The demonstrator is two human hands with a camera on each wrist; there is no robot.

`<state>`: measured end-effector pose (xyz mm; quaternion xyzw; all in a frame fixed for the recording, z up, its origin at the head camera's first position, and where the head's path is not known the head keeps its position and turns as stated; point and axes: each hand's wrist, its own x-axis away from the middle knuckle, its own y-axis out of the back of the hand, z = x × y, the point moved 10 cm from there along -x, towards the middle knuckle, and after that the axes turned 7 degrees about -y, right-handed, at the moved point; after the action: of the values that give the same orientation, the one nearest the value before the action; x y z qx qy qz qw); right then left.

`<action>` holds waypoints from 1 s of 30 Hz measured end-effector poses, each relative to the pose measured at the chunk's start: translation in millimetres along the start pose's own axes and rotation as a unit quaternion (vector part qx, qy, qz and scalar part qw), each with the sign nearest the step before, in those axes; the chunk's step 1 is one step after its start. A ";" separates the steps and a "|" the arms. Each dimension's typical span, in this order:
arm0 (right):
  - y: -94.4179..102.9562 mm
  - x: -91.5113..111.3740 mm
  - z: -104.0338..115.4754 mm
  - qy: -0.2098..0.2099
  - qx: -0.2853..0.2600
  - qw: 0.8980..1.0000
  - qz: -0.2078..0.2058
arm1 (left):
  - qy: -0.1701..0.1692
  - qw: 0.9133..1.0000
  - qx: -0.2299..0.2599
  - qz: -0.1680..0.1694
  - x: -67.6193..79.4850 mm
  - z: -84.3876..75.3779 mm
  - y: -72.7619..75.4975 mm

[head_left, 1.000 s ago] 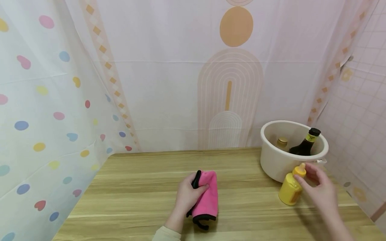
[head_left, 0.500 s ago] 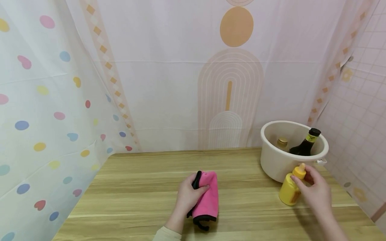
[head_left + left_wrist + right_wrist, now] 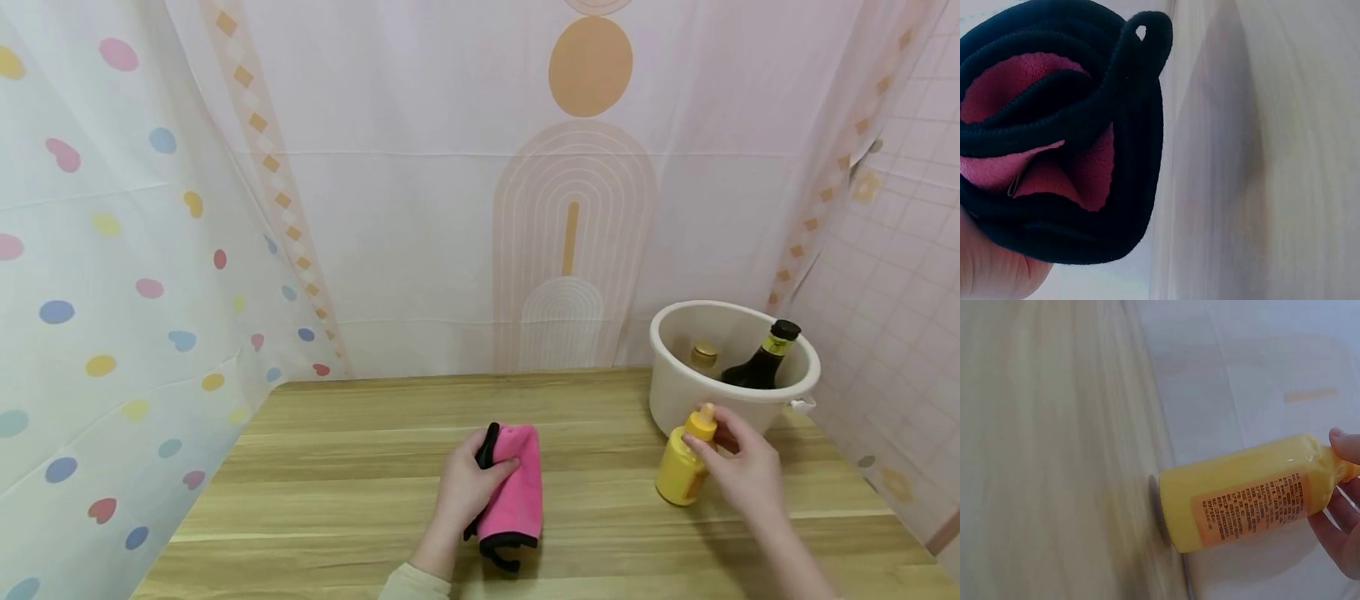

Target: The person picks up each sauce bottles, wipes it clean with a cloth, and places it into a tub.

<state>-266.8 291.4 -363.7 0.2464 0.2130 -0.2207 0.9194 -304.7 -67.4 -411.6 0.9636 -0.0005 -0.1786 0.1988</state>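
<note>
My left hand [image 3: 467, 483] grips a rolled pink cloth [image 3: 517, 492] with black edging, thumb pressed on its side. In the left wrist view the cloth's rolled end [image 3: 1138, 125] shows black trim and a small hanging loop. My right hand [image 3: 742, 467] pinches a yellow squeeze bottle [image 3: 681, 471] around its neck, just below the pointed nozzle. The right wrist view shows the bottle [image 3: 1272, 459] with an orange label of small print on its side and its base close over the wooden table.
Behind the yellow bottle stands a white bucket [image 3: 667, 392] at the back right. Inside it are a dark bottle [image 3: 757, 367] with a black cap and a gold-capped container [image 3: 703, 354]. Patterned curtains [image 3: 412, 250] border the wooden table [image 3: 337, 483] at the back and sides.
My right hand has moved left with the yellow bottle, away from the bucket's right front. The left hand and pink cloth have stayed in place.
</note>
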 end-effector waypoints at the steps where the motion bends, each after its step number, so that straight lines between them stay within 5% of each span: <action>1: -4.9 -0.6 3.6 0.006 -0.009 1.000 0.006 | -0.001 1.000 0.002 0.000 -0.5 -0.3 0.2; 12: -64.8 -3.3 41.6 0.057 -0.097 0.992 0.055 | 0.001 1.000 0.004 -0.022 -3.0 -2.8 7.2; 30: -135.4 2.5 74.2 0.052 -0.125 0.984 0.118 | 0.022 0.998 0.024 -0.055 -8.7 -0.8 31.7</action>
<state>-313.0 144.2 -355.0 0.1644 0.2557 -0.0688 0.9502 -310.4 -95.6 -395.7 0.9705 0.0523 -0.1679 0.1651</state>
